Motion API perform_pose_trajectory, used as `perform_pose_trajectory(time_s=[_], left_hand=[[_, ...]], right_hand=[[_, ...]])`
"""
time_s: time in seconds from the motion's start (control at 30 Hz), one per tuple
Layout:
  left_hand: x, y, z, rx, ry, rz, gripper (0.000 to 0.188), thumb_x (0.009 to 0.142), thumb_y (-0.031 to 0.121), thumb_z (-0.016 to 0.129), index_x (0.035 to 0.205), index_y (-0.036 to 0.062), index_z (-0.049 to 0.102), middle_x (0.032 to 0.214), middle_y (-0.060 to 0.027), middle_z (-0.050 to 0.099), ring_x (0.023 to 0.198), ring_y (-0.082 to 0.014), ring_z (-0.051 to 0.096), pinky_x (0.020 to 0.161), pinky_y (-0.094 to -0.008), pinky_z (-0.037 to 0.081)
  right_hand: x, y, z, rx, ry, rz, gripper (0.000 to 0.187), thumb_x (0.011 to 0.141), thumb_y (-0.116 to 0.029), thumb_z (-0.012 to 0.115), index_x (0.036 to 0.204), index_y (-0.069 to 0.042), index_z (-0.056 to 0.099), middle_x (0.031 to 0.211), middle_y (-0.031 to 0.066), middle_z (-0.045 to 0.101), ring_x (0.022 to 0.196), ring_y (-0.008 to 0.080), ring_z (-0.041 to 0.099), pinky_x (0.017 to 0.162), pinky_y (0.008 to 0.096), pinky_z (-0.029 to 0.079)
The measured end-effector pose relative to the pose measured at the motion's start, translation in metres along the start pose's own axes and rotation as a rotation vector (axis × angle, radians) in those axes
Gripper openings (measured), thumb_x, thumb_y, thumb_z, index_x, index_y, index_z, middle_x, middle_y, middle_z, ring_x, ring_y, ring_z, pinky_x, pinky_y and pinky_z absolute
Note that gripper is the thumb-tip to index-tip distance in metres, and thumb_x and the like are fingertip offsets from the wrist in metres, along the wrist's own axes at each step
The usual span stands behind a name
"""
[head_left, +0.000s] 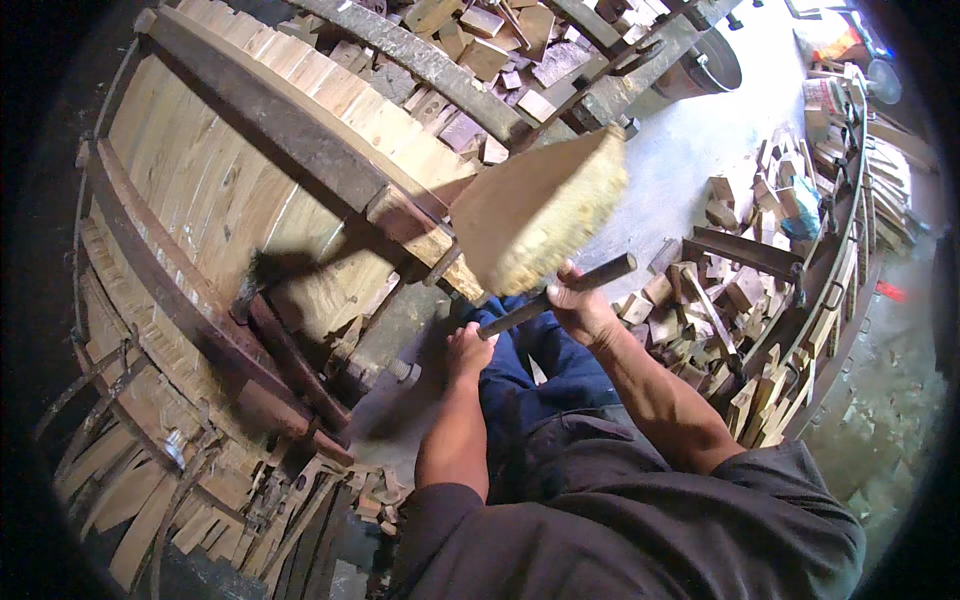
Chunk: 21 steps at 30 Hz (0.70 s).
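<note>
A large wooden mallet [540,210] with a pale, rough, worn face is tilted in front of me, its head slightly smeared by motion. A dark round handle [535,305] runs across just below the head; how the two join cannot be made out. My right hand [582,308] is closed around the handle towards its right end. My left hand [470,352] grips near the handle's left end, its fingers partly hidden. Left of the mallet head, a short timber block [410,225] sits against a dark curved beam [265,100] that lies over a wall of pale wooden staves [215,170].
A second curved beam [190,270] crosses the staves farther left. A metal frame bar [430,65] spans the top, near a dark bucket [705,65]. Wood offcuts [655,330] lie heaped to the right, beside a curved rack [840,260]. A bolt [404,372] juts out near my left hand.
</note>
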<state>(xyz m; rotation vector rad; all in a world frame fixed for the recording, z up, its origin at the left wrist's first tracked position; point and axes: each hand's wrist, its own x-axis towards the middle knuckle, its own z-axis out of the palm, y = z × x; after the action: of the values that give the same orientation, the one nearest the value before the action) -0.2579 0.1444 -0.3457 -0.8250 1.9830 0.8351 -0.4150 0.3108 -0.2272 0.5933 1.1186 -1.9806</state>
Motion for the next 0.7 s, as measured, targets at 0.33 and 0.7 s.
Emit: perform_pose_trajectory(time_s=[0.33,0.7], left_hand=[[0.041,0.004,-0.023,-0.108,-0.097,0.022,0.046,0.083,0.05,0.07,0.106,0.0087,0.071,0.112,-0.0194,0.069,0.108,-0.0401,0.065,0.093,-0.0473,0.051],[-0.001,-0.04,0.004,-0.186,-0.059,0.034,0.042,0.083,0.047,0.07,0.112,0.0166,0.071,0.121,-0.0149,0.068,0.116,-0.0356,0.062,0.097,-0.0473,0.049]], right_hand=[[0.024,0.024,-0.049,-0.739,0.063,-0.212,0.052,0.09,-0.013,0.066,0.136,0.002,0.047,0.136,0.0174,0.055,0.128,0.0278,0.047,0.109,0.0385,0.037],[-0.056,0.02,0.045,-1.663,-0.001,-0.093,0.03,0.077,-0.013,0.067,0.106,-0.005,0.068,0.102,0.0123,0.07,0.094,0.0383,0.066,0.079,0.0414,0.054]])
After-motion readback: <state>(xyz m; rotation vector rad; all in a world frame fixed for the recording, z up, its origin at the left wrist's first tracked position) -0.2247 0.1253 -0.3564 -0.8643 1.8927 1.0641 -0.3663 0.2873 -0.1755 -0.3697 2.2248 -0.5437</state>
